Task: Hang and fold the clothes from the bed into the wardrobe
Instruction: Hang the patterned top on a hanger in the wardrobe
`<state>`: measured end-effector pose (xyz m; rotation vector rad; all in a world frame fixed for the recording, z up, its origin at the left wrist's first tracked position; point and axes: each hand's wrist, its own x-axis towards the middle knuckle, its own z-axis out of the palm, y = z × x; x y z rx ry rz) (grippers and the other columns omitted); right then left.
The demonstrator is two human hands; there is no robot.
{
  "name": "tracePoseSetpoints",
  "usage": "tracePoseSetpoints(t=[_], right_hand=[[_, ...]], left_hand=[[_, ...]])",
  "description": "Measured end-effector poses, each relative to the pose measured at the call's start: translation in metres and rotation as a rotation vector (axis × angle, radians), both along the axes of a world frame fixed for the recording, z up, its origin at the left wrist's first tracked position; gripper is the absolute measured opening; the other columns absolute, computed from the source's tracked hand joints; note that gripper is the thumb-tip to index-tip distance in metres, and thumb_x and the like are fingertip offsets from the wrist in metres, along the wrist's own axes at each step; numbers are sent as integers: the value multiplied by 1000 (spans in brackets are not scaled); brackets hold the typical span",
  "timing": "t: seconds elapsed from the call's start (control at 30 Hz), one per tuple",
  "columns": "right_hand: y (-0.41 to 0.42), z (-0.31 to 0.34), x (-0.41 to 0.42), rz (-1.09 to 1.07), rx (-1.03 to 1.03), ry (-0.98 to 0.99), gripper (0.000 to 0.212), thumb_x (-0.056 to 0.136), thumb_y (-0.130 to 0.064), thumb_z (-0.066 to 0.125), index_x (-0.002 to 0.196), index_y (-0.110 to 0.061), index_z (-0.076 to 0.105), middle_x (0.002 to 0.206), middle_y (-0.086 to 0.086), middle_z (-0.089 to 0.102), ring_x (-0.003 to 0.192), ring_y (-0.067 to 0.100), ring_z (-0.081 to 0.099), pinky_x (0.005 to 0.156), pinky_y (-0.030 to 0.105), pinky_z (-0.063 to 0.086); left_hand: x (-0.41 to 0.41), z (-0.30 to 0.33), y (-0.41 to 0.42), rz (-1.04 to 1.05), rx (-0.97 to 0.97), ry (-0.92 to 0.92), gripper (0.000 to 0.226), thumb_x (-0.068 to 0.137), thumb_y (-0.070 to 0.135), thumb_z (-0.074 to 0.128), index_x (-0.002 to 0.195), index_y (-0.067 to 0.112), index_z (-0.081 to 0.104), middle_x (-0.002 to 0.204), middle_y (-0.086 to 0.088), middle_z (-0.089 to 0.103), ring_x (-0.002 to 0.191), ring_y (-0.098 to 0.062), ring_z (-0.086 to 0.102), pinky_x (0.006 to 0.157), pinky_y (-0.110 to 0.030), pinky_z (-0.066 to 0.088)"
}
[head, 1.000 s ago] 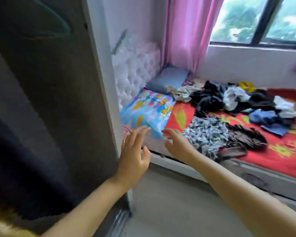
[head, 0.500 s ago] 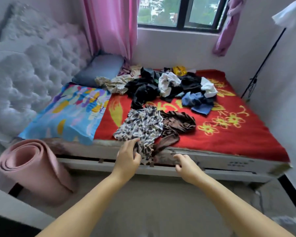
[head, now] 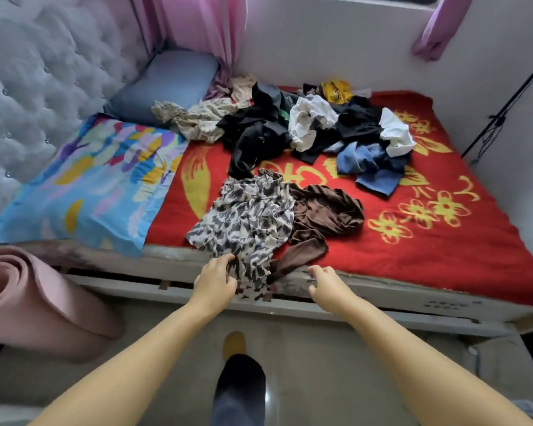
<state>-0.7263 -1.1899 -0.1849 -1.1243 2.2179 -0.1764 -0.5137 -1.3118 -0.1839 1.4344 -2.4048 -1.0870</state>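
Note:
A black-and-cream patterned garment point(head: 246, 216) lies at the near edge of the bed point(head: 443, 241), its hem hanging over the side. My left hand point(head: 216, 278) grips that hanging hem at its left side, fingers curled into the cloth. A brown garment point(head: 323, 210) lies beside it on the right, one sleeve trailing toward the edge. My right hand point(head: 323, 281) hovers at the bed's edge just right of that sleeve, fingers loosely curled and holding nothing. Farther back sits a pile of clothes point(head: 320, 130) in black, white, blue, beige and yellow. The wardrobe is out of view.
A colourful pillow point(head: 99, 186) and a grey-blue pillow point(head: 173, 78) lie at the left by the tufted headboard point(head: 28, 87). A rolled pink mat point(head: 28, 296) stands on the floor at the left. A thin black stand point(head: 505, 112) leans at the right wall. My leg point(head: 237, 379) is below.
I have turned from the wardrobe door to face the bed and stepped closer. Both hands came down to the bed's near edge, the left one onto the patterned garment's hem.

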Motion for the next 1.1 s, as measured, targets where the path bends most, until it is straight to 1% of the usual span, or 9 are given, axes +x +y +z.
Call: tracePoseSetpoints(t=[0.3,0.5,0.67,0.77,0.87,0.93,0.97,1.03,1.1], right_hand=[[-158,-84,-40,-15,224,-121,49,95,-18,43,143,-12,33,137,18,37,114,33,53,96,33,42],[-255,-168,-65,-280,226,-230,53,94,-14,45,145,-11,32,138,18,40,114,29,52,84,26,39],[-293,-229,-64,-549,211,-146,68,95,-25,53,150,-11,17,151,16,22,134,33,32,104,40,34],[-301,-248,-66,-653,249,-126,89,91,-36,61,152,-13,2,154,14,19,137,33,28,105,42,34],[-309,-258,-76,-780,249,-334,70,92,-21,56,148,-15,16,137,14,46,112,33,54,92,38,45],[-311,-256,-81,-763,227,-401,25,90,-13,49,115,-14,45,92,10,56,77,24,54,72,33,42],[-312,-251,-81,-738,201,-420,3,89,-11,47,90,-14,47,74,7,48,63,20,44,64,32,35],[-311,-244,-79,-750,162,-490,22,89,-12,46,69,-16,37,61,4,38,52,17,32,55,29,27],[-310,-233,-72,-823,112,-559,19,90,-12,43,72,-15,45,60,5,43,44,15,38,48,26,28]], left_hand=[[-34,-98,-160,81,254,-123,48,93,11,47,140,16,39,141,-7,41,128,-22,40,104,-40,39],[-66,-186,-270,121,270,-229,48,92,12,52,138,9,41,146,-14,34,133,-28,33,110,-40,31],[-77,-251,-313,328,330,-343,73,93,27,58,151,15,16,159,-10,5,143,-33,15,110,-46,27],[-82,-268,-317,334,236,-453,88,89,39,63,153,15,7,155,-11,16,139,-32,21,107,-49,31],[-84,-280,-329,348,297,-443,65,90,34,61,142,11,29,133,-13,48,121,-31,45,95,-46,41],[-81,-281,-336,321,373,-380,18,94,26,52,106,13,50,94,-8,62,89,-27,56,71,-36,43],[-79,-280,-337,288,395,-350,13,96,24,49,88,13,49,79,-4,58,78,-24,53,61,-34,38],[-76,-272,-334,228,391,-286,26,97,20,46,73,13,41,68,-2,47,67,-20,45,52,-30,29],[-73,-260,-323,251,365,-182,29,96,16,48,69,11,38,71,-2,42,64,-18,39,52,-28,27]])
